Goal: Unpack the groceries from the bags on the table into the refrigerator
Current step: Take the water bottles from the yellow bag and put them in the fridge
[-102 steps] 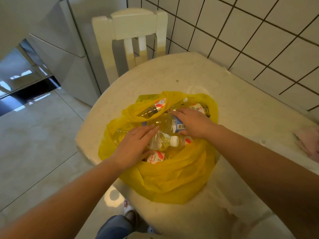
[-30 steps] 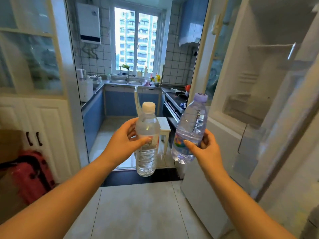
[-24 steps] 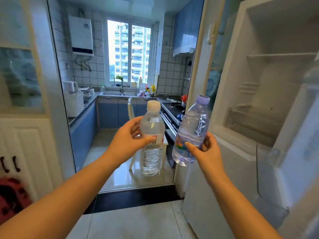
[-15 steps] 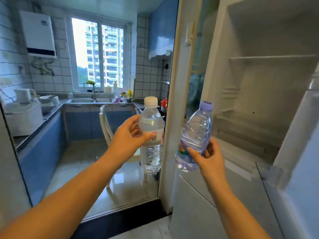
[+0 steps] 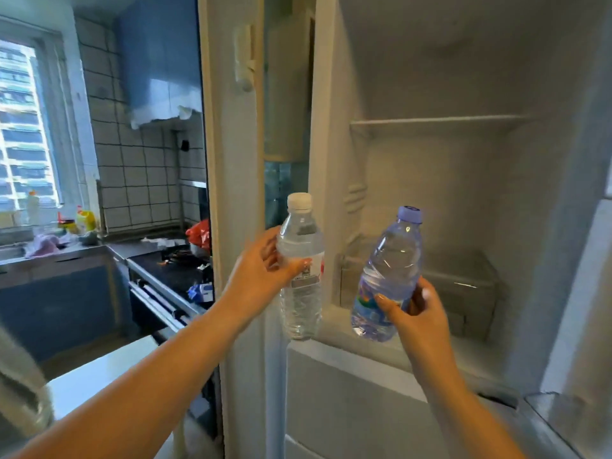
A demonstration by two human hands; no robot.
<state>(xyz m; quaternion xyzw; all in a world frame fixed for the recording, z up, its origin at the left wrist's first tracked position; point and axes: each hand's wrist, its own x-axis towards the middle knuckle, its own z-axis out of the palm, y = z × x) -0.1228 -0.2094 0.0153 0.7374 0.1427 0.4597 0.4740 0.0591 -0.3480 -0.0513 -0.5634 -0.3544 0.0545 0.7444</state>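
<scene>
Before the open white refrigerator (image 5: 430, 193), left hand (image 5: 261, 279) grasps a white-capped clear plastic bottle (image 5: 300, 270), right hand (image 5: 414, 313) a purple-capped one (image 5: 389, 276), both apparently awaiting shelving.

Dim bluish daylight from the window (image 5: 23, 127) (overexposed), motion blur throughout, wide-angle bending at edges.

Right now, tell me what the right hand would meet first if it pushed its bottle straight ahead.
Probably nothing until the clear drawer low in the open refrigerator; the right hand and its purple-capped bottle face open space, though depth is uncertain.
</scene>
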